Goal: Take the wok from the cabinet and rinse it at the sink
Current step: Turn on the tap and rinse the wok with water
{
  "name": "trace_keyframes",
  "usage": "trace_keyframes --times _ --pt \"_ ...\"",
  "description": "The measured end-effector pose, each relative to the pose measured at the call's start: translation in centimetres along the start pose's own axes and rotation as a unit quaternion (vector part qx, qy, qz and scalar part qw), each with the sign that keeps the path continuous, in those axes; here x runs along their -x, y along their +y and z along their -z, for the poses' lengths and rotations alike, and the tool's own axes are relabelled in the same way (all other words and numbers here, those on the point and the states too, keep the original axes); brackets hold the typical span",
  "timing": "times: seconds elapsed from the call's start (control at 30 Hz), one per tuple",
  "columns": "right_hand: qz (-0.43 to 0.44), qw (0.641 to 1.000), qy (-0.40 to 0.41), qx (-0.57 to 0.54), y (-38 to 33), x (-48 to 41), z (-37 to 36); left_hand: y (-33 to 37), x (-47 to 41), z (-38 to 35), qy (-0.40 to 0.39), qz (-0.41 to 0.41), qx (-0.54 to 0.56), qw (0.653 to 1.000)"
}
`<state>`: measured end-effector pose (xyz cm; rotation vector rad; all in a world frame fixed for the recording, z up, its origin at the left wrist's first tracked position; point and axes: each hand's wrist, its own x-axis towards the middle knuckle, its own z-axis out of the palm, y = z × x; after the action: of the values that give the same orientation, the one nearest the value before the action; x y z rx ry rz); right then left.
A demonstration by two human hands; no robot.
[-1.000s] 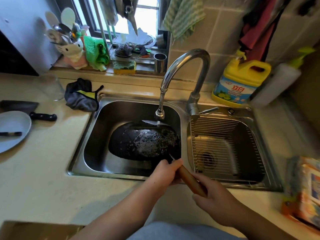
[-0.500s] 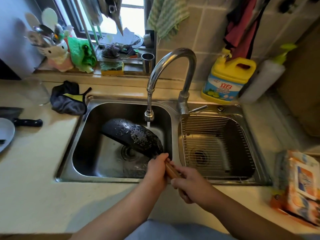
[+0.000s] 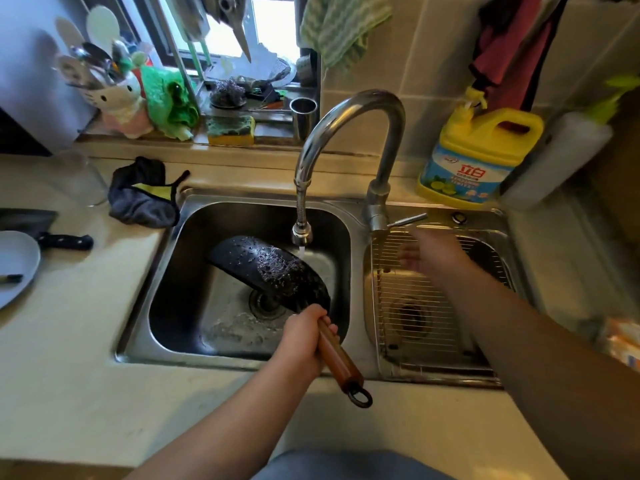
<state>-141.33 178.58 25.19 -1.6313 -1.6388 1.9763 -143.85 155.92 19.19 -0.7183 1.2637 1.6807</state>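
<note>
The black wok [image 3: 270, 268] hangs tilted on its side in the left sink basin [image 3: 194, 348], its wet underside up, just left of a thin stream of water from the faucet [image 3: 349, 133]. My left hand [image 3: 301, 337] grips the wok's wooden handle [image 3: 337, 362] near the pan. My right hand [image 3: 429, 254] is blurred, fingers spread and holding nothing, over the right basin close to the faucet lever [image 3: 407, 220].
A wire rack [image 3: 415, 306] lies in the right basin. A yellow detergent jug [image 3: 478, 157] stands behind it. A dark cloth [image 3: 143, 197], a knife [image 3: 64, 241] and a grey plate [image 3: 15, 265] lie on the left counter. Sponge and utensil holder sit on the windowsill.
The wok went from lying flat to tilted on its side. My right hand has let go of the handle and moved up toward the faucet lever. The left hand keeps its grip.
</note>
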Motion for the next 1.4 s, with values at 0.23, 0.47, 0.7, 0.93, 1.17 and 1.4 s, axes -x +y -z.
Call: trace_keyframes --times 0.23,0.47,0.7,0.93,1.17,1.4 --pt "0.025 0.999 0.028 -0.016 -2.8 -5.6 -0.2 0.2 0.5 -1.0 0.015 -0.006 0.006 1.0" --pt "0.056 0.996 0.072 0.015 -3.2 -8.0 -0.4 0.3 0.9 -0.8 0.019 0.01 -0.003 1.0" --pt "0.026 0.997 0.065 0.019 -3.4 -8.0 -0.8 -0.2 0.8 0.3 0.011 0.014 -0.012 1.0" --pt "-0.081 0.925 -0.256 0.268 2.9 7.6 -4.2 -0.1 0.4 0.7 0.038 -0.013 -0.047 0.998" --pt "-0.15 0.908 -0.288 0.264 7.6 14.9 -7.0 0.3 0.7 1.9 0.096 -0.066 -0.143 0.983" --pt "-0.141 0.92 -0.21 0.3 10.6 17.1 -10.7 0.8 1.8 4.3 0.053 -0.065 -0.216 0.973"
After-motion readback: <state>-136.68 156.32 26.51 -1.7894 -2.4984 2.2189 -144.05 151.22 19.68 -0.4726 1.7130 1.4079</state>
